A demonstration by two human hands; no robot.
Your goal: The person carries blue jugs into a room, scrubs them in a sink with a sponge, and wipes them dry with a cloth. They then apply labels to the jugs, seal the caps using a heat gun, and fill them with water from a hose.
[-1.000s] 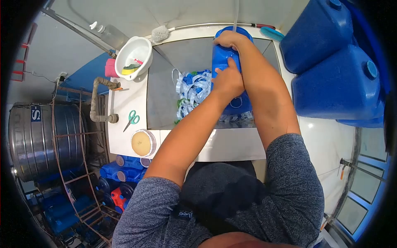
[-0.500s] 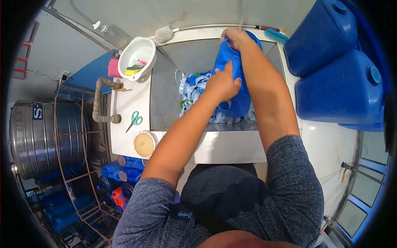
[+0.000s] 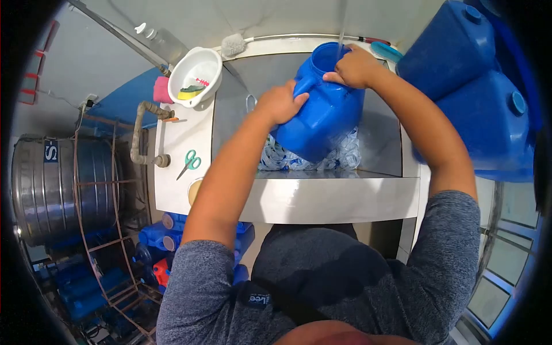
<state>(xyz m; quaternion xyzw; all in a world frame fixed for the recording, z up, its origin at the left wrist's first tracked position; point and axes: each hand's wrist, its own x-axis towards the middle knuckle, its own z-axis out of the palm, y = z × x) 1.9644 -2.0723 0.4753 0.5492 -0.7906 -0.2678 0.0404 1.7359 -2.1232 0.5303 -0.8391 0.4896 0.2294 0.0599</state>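
A blue plastic water jug [image 3: 322, 123] is tilted over the sink [image 3: 379, 132], its round open mouth facing up and away from me. My left hand [image 3: 282, 102] is wrapped round the jug's handle. At the mouth, my right hand [image 3: 356, 68] grips the rim, thumb outside and some fingers hidden. A thin stream of water [image 3: 342, 26] falls from above to the mouth by my right hand. Beneath the jug lies a heap of white, blue and green plastic pieces [image 3: 345, 155], partly covered by it.
Left of the sink are a white basin [image 3: 215, 66] holding a yellow-green sponge [image 3: 191, 92], green-handled scissors [image 3: 190, 162] and a pipe [image 3: 138, 135]. A long-handled brush [image 3: 234, 45] lies along the back ledge. Large blue jugs [image 3: 477, 126] stand at the right.
The jug has turned and tilted, so its mouth now shows. My left hand has moved left onto its handle. My right hand has shifted right along the rim.
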